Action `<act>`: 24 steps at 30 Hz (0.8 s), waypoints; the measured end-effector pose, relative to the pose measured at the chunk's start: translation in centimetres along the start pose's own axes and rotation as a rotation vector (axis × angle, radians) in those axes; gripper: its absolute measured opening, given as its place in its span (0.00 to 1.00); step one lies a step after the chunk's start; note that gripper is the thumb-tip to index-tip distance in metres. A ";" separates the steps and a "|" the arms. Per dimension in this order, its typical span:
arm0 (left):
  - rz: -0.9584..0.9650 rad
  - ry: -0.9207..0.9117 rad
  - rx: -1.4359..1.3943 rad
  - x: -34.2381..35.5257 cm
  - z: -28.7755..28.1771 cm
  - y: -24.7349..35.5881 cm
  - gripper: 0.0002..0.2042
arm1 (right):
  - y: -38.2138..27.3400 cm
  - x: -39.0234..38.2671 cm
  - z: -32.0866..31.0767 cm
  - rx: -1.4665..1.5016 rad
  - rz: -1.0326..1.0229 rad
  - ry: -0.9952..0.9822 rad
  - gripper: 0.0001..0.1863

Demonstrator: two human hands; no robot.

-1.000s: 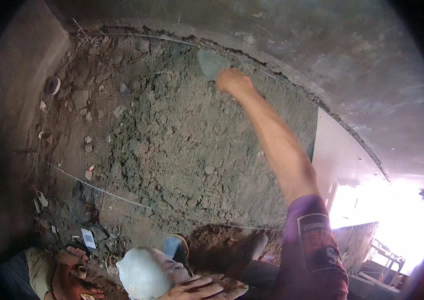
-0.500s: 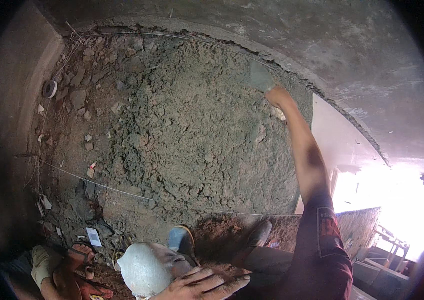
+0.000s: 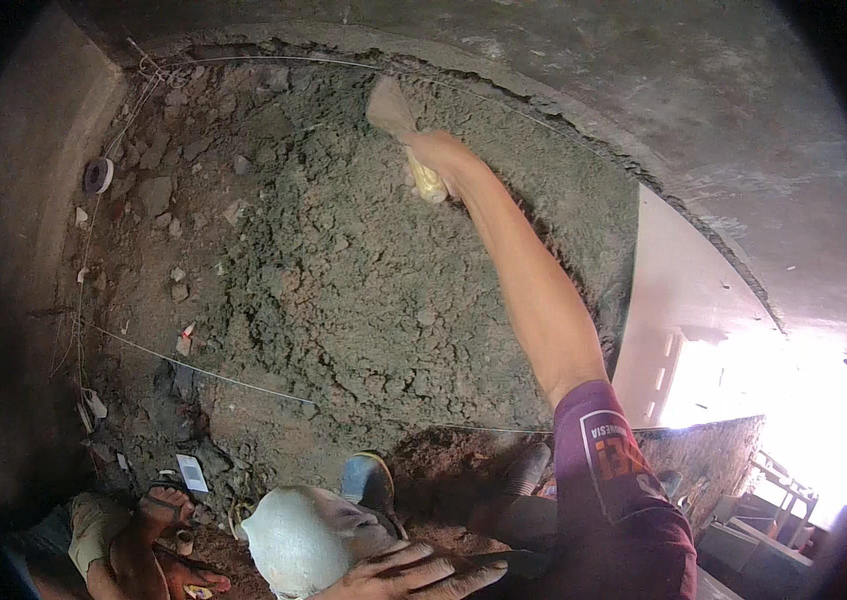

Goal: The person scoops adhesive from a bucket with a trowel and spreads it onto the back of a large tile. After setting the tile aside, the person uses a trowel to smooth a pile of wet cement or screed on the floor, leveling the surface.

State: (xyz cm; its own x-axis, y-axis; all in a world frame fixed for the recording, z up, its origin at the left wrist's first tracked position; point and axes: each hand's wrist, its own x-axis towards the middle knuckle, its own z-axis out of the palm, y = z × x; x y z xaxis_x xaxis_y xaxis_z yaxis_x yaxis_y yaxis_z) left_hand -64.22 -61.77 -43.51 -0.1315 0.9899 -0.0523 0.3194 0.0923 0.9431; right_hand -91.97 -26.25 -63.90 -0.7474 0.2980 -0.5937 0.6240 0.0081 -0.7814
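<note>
My right hand (image 3: 436, 160), at upper middle, is closed round the yellowish handle of a trowel (image 3: 387, 108). Its blade is on rough, wet grey mortar (image 3: 324, 270), near a taut line along the wall. My left hand (image 3: 414, 570) lies at the lower edge, fingers apart, over or beside a white rounded object (image 3: 304, 535) that I cannot clearly make out.
Concrete walls (image 3: 714, 110) border the mortar, with rubble and a tape roll (image 3: 98, 176) at left. A pale panel (image 3: 664, 280) leans at right near a bright opening. Another person's bare foot (image 3: 169, 510) is at lower left; boots (image 3: 366, 485) stand below the mortar.
My right hand and trowel first moved right along the wall, then swept back left and slightly up over the mortar. My left hand stays at the bottom.
</note>
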 end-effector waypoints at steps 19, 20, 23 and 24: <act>0.040 0.050 -0.004 -0.4 -0.5 0.0 0.27 | 0.0 -3.3 -8.5 -1.407 0.015 0.370 0.17; 0.052 0.052 -0.002 -0.4 -0.5 0.1 0.27 | 0.6 -3.6 -9.7 -1.395 0.040 0.369 0.18; 0.070 0.057 0.002 -0.2 -0.5 0.1 0.27 | 3.5 -4.3 -12.5 -1.395 0.043 0.478 0.20; 0.067 0.063 0.006 -0.1 -0.3 0.3 0.27 | 4.5 -4.3 -13.5 -1.351 0.092 0.482 0.20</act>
State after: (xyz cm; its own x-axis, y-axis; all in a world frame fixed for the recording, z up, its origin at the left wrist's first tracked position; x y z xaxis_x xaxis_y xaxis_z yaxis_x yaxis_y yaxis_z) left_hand -64.41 -61.90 -43.11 -0.1683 0.9852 0.0318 0.3354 0.0269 0.9417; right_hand -82.87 -14.59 -62.21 -0.7152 0.6333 -0.2955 0.6039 0.7729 0.1947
